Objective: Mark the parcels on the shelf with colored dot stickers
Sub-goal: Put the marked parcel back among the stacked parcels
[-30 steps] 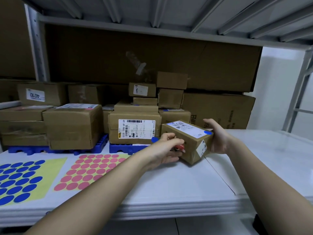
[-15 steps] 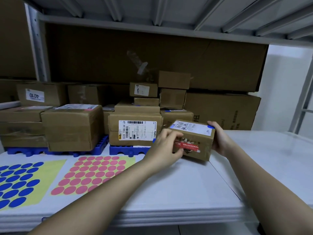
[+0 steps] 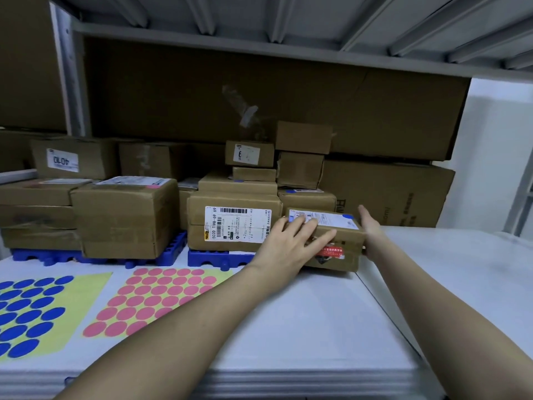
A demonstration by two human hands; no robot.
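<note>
A small brown parcel (image 3: 343, 239) sits flat on the white shelf (image 3: 288, 327), right of the stacked boxes. It carries a white label with a blue dot (image 3: 347, 217) on top and a red sticker on its front. My left hand (image 3: 291, 246) lies over its front left corner with fingers stretched across the label edge. Against the parcel's right end my right hand (image 3: 370, 229) presses with straight fingers. A sheet of pink dot stickers (image 3: 155, 298) and a sheet of blue dot stickers (image 3: 31, 310) lie on the shelf at the left.
Several brown parcels stand on blue plastic pallets (image 3: 216, 259) behind the sticker sheets, one with a large barcode label (image 3: 236, 223). Big cartons (image 3: 386, 192) fill the back. A metal shelf (image 3: 259, 44) runs overhead. The shelf's front edge is near me.
The small parcel went from tilted and lifted to lying flat on the shelf, further back beside the stack. Both hands moved with it and their fingers straightened.
</note>
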